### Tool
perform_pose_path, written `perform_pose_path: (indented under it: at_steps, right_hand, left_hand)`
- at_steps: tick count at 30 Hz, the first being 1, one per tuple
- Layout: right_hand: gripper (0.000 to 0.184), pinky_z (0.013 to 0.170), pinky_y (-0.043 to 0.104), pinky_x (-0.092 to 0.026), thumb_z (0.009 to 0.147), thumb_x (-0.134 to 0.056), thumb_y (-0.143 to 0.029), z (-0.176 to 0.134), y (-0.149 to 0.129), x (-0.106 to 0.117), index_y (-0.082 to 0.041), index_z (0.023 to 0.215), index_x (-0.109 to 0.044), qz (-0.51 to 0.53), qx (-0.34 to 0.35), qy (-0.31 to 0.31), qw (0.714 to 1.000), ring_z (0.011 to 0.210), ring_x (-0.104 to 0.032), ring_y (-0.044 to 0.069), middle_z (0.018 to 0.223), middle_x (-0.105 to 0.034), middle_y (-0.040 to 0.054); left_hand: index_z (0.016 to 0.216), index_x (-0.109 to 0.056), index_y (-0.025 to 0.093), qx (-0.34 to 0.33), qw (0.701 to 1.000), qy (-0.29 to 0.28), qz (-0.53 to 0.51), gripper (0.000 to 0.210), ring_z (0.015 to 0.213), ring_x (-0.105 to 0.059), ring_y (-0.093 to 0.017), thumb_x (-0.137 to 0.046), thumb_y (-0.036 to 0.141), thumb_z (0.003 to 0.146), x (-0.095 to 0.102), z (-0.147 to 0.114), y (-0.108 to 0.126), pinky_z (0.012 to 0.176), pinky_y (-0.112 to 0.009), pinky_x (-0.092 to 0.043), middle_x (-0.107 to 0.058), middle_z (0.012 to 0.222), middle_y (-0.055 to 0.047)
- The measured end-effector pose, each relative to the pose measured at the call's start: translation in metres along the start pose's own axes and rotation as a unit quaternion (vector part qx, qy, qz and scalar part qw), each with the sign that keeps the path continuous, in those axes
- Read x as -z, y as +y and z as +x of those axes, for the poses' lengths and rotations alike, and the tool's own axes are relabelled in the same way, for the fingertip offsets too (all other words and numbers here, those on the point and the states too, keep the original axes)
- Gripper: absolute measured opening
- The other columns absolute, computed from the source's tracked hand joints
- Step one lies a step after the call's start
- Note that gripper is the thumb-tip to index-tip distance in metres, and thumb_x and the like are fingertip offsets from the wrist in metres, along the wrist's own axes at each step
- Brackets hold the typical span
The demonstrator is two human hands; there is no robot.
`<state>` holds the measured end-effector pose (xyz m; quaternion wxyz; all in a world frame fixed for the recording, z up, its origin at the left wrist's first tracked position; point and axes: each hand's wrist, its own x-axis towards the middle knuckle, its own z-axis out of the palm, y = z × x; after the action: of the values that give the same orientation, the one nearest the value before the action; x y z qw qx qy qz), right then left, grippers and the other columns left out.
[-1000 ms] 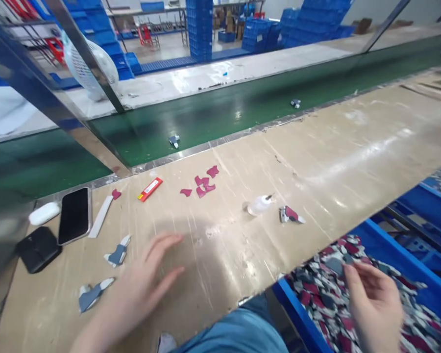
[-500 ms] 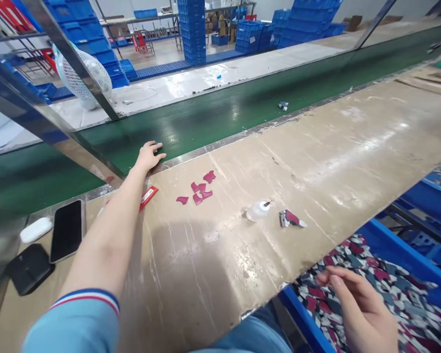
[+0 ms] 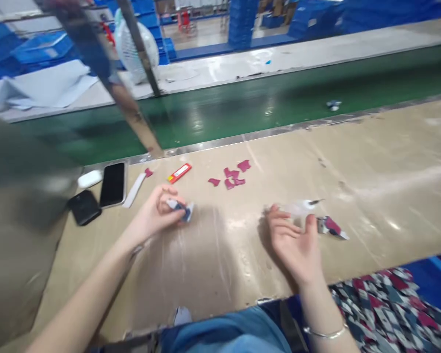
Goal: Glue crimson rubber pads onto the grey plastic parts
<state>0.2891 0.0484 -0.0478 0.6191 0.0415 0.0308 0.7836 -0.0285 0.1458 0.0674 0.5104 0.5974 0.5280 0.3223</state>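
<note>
L hand (image 3: 161, 208) is clamped on a small blue-white pc (image 3: 185, 212), pinched btwn thumb & fingers above the tan table (image 3: 382, 186), L of centre. R hand (image 3: 294, 245) is well apart from L, palm up, fingers spread & thumb out, just beside a clear bottle (image 3: 299, 208) w/ dark tip; blur, so can't tell if they touch. Wrist has a silver bangle (image 3: 327, 335). Just R of the bottle: a maroon-grey pc (image 3: 332, 227).

Farther back, btwn the hands: several maroon bits (image 3: 238, 182), then a red pkt (image 3: 180, 173) to their L. Far L: white strip (image 3: 135, 190), phone (image 3: 113, 184), black case (image 3: 84, 207), white case (image 3: 90, 178). Green belt (image 3: 220, 117) runs behind the table w/ 1 small blurred pc (image 3: 333, 105) on it. Bottom R, blue bin (image 3: 439, 279) full of maroon, grey & white pcs (image 3: 389, 306).
</note>
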Motion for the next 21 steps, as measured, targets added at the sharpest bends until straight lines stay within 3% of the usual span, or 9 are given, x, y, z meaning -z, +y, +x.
perform_pose_path:
  at_steps: [1, 3, 5, 6, 8, 10, 11, 15, 21]
  right_hand:
    - [0.036, 0.055, 0.013, -0.054, 0.096, -0.074, -0.027, 0.003, -0.011, 0.005, -0.019, 0.127, -0.059, 0.114, -0.036, 0.004, 0.993, 0.058, -0.055, 0.005, 0.086, -0.066, -0.0034]
    - [0.023, 0.035, 0.014, -0.036, 0.097, -0.060, -0.005, 0.007, -0.026, 0.011, -0.022, 0.113, -0.063, 0.345, -0.109, 0.035, 0.932, 0.039, -0.037, 0.004, 0.065, -0.054, -0.0093]
    - [0.033, 0.028, 0.015, -0.021, 0.094, -0.057, 0.000, 0.010, -0.027, 0.008, -0.025, 0.113, -0.065, 0.514, -0.052, 0.060, 0.854, 0.034, -0.027, 0.004, 0.059, -0.049, -0.0102]
    - [0.034, 0.027, 0.016, -0.017, 0.093, -0.059, -0.001, 0.011, -0.021, 0.002, -0.027, 0.115, -0.066, 0.539, -0.005, 0.076, 0.839, 0.033, -0.027, 0.003, 0.059, -0.050, -0.0096]
    - [0.032, 0.027, 0.018, -0.017, 0.091, -0.067, -0.010, 0.009, 0.000, -0.013, -0.028, 0.118, -0.066, 0.447, 0.048, 0.120, 0.885, 0.035, -0.028, 0.004, 0.062, -0.050, -0.0085]
    - [0.029, 0.031, 0.020, -0.026, 0.088, -0.077, -0.023, 0.006, 0.027, -0.029, -0.025, 0.115, -0.066, 0.191, 0.026, 0.173, 0.966, 0.038, -0.031, 0.004, 0.064, -0.050, -0.0081]
    - [0.031, 0.034, 0.020, -0.030, 0.085, -0.081, -0.030, 0.006, 0.040, -0.035, -0.023, 0.111, -0.067, 0.040, 0.006, 0.188, 0.981, 0.040, -0.032, 0.005, 0.064, -0.050, -0.0079]
    - [0.040, 0.041, 0.018, -0.032, 0.075, -0.089, -0.055, 0.005, 0.074, -0.050, -0.021, 0.087, -0.074, -0.352, -0.001, 0.168, 0.921, 0.044, -0.033, 0.004, 0.058, -0.053, -0.0058]
    - [0.043, 0.041, 0.022, -0.028, 0.073, -0.086, -0.065, 0.004, 0.083, -0.049, -0.023, 0.080, -0.076, -0.445, 0.047, 0.166, 0.879, 0.042, -0.028, 0.006, 0.051, -0.049, -0.0058]
  left_hand:
    - [0.104, -0.052, 0.023, 0.030, 1.000, -0.004, -0.002, 0.053, 0.065, -0.073, -0.019, -0.087, 0.037, 0.067, 0.002, -0.028, -0.011, 0.061, -0.034, -0.063, -0.077, 0.091, -0.005]
    - [0.114, -0.055, 0.022, 0.058, 0.998, 0.012, 0.015, 0.049, 0.069, -0.072, -0.018, -0.082, 0.038, 0.076, 0.002, -0.076, -0.033, 0.066, -0.033, -0.062, -0.078, 0.099, -0.008]
    - [0.125, -0.055, 0.023, 0.047, 0.996, 0.054, 0.054, 0.043, 0.067, -0.066, -0.013, -0.070, 0.038, 0.088, -0.006, -0.108, -0.052, 0.068, -0.031, -0.060, -0.076, 0.117, -0.010]
    - [0.130, -0.054, 0.025, 0.033, 0.993, 0.082, 0.075, 0.040, 0.068, -0.064, -0.012, -0.063, 0.036, 0.093, -0.012, -0.119, -0.059, 0.070, -0.031, -0.059, -0.073, 0.125, -0.011]
    - [0.138, -0.049, 0.025, 0.011, 0.985, 0.133, 0.108, 0.039, 0.077, -0.064, -0.013, -0.051, 0.030, 0.098, -0.028, -0.127, -0.068, 0.078, -0.033, -0.059, -0.067, 0.137, -0.012]
    - [0.144, -0.041, 0.024, 0.000, 0.980, 0.148, 0.132, 0.046, 0.087, -0.067, -0.016, -0.048, 0.025, 0.099, -0.043, -0.123, -0.069, 0.084, -0.036, -0.060, -0.064, 0.140, -0.014]
    - [0.146, -0.039, 0.022, -0.013, 0.978, 0.144, 0.147, 0.048, 0.092, -0.068, -0.017, -0.048, 0.023, 0.099, -0.049, -0.118, -0.067, 0.086, -0.037, -0.060, -0.063, 0.141, -0.016]
    - [0.148, -0.040, 0.018, -0.112, 0.949, 0.119, 0.269, 0.047, 0.129, -0.064, -0.027, -0.051, 0.025, 0.102, -0.057, -0.100, -0.058, 0.113, -0.049, -0.052, -0.059, 0.148, -0.019]
    - [0.160, -0.033, 0.015, -0.091, 0.918, 0.065, 0.382, 0.084, 0.159, -0.035, -0.039, -0.057, 0.068, 0.099, -0.054, -0.099, -0.065, 0.127, -0.061, -0.037, -0.042, 0.168, -0.023]
